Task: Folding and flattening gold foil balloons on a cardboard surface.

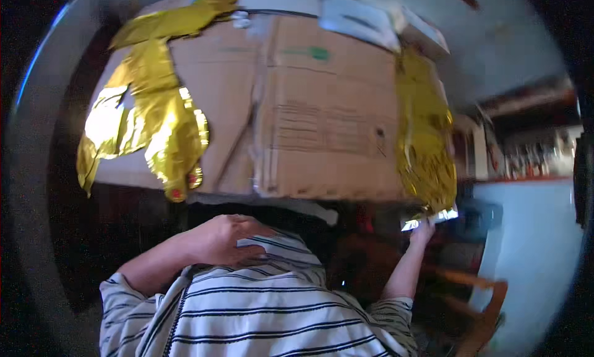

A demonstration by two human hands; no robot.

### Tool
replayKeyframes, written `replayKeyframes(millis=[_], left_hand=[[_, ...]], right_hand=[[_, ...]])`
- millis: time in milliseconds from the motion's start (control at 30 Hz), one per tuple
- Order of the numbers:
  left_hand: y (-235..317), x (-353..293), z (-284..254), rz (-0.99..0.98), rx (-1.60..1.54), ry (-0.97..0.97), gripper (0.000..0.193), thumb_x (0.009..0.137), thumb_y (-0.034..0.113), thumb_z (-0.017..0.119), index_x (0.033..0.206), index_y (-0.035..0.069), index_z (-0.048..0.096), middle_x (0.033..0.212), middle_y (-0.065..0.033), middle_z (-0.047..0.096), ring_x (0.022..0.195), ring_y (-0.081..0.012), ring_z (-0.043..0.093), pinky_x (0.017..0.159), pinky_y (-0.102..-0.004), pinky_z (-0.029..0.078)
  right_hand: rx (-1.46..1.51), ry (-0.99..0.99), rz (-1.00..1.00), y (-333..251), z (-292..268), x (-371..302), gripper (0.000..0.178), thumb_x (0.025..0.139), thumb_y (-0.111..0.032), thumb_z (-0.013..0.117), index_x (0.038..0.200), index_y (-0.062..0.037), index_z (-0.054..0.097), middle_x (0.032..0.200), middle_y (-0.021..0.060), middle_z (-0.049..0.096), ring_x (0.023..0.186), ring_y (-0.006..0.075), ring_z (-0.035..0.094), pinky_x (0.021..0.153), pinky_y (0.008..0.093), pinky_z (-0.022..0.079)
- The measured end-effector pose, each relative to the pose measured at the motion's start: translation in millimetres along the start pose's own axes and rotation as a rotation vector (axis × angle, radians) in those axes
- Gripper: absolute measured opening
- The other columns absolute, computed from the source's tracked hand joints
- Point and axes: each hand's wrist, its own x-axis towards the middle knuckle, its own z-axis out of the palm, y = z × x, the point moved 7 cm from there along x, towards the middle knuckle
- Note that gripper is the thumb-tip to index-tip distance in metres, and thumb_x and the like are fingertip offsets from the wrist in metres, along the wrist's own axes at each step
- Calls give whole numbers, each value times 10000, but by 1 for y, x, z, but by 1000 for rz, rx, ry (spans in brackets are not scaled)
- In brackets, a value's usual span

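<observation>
My left hand [232, 239] rests on the front of my striped shirt, its fingers stretched out and holding nothing. Out to the right, my right hand [422, 231] is closed at the lower end of a gold foil balloon [427, 122], flat and deflated. This balloon lies along the right side of the cardboard [334, 103] and hangs past its near edge. Another flat gold foil balloon [151, 103], creased and shiny, drapes over the left side, with red spots at its lower end. The right fingers are small and partly hidden by the foil.
A pale blue-white packet [359, 21] and a small box [424, 32] sit at the far right of the cardboard. A wooden chair [492, 313] stands at lower right, beside a pale blue surface [526, 245]. Cluttered shelving [538, 159] shows behind.
</observation>
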Motion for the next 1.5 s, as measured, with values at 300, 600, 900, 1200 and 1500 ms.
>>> replayKeyframes(millis=[300,600,900,1200,1500], left_hand=[[-7,-56,-119,36,639,600,447,690,170,848,1089,84,668,1098,-96,633,1043,-294,633,932,-449,502],[-59,-74,-117,160,738,612,266,839,95,697,1095,25,681,1117,-134,676,1106,-296,667,942,-403,561],[-106,-64,-169,-302,11,638,317,746,232,876,930,36,709,788,-49,655,695,-185,624,645,-322,518],[-143,-53,-202,-372,-598,496,283,882,304,791,825,88,618,713,58,564,629,-55,473,534,-233,352],[-164,-182,-298,-104,-354,1475,249,948,253,716,982,13,655,854,-10,664,776,-69,630,717,-200,512]], right_hand=[[104,289,-37,-79,159,65,280,878,-140,699,1122,-15,639,1069,158,660,933,266,624,853,422,498],[-926,177,-725,-97,225,-172,169,845,-14,664,1013,5,661,917,167,670,794,268,626,735,393,508],[-450,-1024,-1333,-266,470,-435,156,811,14,719,956,-37,694,825,121,663,735,298,638,675,375,521],[-685,-1211,-1751,-253,583,-489,195,766,-219,780,879,-86,692,883,59,570,870,273,551,809,409,441],[-625,-1305,-1620,-245,583,-482,303,741,-265,800,931,-54,694,1026,122,619,1043,323,579,926,442,462]])
